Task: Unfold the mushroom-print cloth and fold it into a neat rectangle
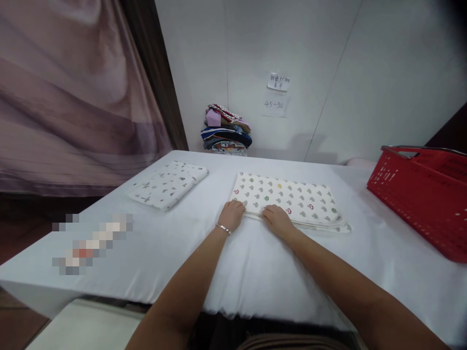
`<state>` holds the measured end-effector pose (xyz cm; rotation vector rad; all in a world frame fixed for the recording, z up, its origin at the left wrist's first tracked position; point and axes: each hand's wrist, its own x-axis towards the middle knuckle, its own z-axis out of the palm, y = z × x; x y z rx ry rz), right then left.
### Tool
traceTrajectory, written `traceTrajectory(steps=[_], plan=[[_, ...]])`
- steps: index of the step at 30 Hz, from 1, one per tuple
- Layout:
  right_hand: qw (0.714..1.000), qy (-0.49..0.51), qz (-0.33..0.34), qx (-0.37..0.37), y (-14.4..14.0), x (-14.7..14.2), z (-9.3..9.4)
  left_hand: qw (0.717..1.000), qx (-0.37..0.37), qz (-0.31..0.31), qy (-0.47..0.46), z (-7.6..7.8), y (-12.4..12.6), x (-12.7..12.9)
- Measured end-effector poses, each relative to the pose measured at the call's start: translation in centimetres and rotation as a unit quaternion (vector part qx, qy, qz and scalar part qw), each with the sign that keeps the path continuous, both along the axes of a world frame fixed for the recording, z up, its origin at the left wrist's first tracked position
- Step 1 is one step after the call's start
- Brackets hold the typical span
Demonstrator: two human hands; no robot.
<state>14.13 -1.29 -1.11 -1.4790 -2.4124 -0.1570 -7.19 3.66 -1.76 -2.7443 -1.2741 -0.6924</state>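
A white folded cloth [284, 197] printed with small grey, red, green and yellow mushrooms lies flat on the white-covered table [241, 272]. My left hand [233, 215], with a silver bracelet at the wrist, is closed on the cloth's near left corner, fingers curled over the edge. A little to the right, my right hand [278, 219] grips the same near edge, its thumb side hidden. Layers show along the cloth's front edge, slightly uneven toward the right corner.
Another folded printed cloth [170, 184] lies at the left. A red plastic basket [419, 199] stands at the right. Behind the table rises a stack of folded fabrics [226, 131]. A pixelated patch covers something at the front left. Paper signs [276, 104] hang on the wall.
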Motion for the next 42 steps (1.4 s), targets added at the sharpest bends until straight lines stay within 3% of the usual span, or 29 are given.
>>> traceTrajectory(steps=[10,16,28,42], plan=[[0.999,0.020,-0.023,-0.041,0.35,0.06,0.41,1.000,-0.022,0.007,0.002,-0.19,0.36,-0.07],[0.999,-0.004,-0.040,-0.024,0.44,0.02,0.04,1.000,-0.017,0.012,0.013,-0.32,0.52,-0.04],[0.999,-0.011,-0.034,0.006,0.46,0.22,-0.15,0.999,0.015,0.029,0.036,0.01,0.63,0.59],[0.997,-0.075,-0.013,-0.033,0.73,-0.11,0.32,0.999,0.002,0.016,0.029,0.25,-0.18,0.29]])
